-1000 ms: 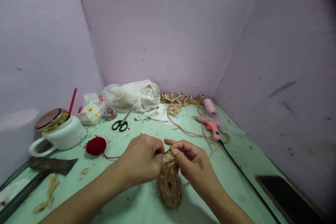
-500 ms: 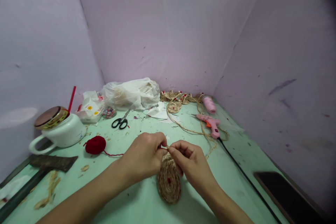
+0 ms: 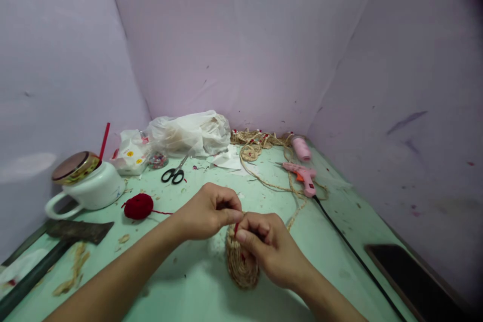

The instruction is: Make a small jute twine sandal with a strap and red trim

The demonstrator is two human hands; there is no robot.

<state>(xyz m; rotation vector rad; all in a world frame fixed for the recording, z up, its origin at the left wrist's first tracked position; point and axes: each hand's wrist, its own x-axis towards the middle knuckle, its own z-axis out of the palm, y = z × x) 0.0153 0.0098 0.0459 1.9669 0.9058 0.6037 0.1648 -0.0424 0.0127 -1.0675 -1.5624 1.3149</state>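
Observation:
An oval coil of braided straw rope (image 3: 241, 266) hangs below my fingers, with a red spot near its middle. My left hand (image 3: 211, 211) pinches at the coil's top end, thumb and index finger closed on red yarn. My right hand (image 3: 264, 244) sits just beside it, thumb and forefinger closed on a short stretch of the red yarn (image 3: 236, 229), partly covering the coil. From my left wrist the strand runs back to a ball of red yarn (image 3: 138, 206) on the table. Exactly how the yarn passes around the rope is hidden by my fingers.
Black-handled scissors (image 3: 173, 175) lie behind the yarn ball. A pink glue gun (image 3: 302, 176) and its cord lie at right, near a phone (image 3: 411, 276). At left are a hammer (image 3: 79, 231) and a white enamel mug (image 3: 96, 188). Plastic bags (image 3: 192, 133) stand at the back.
My right hand has moved slightly down and left, pinching a red yarn end across the coil's top. My left hand has lifted a little and its fingers have straightened.

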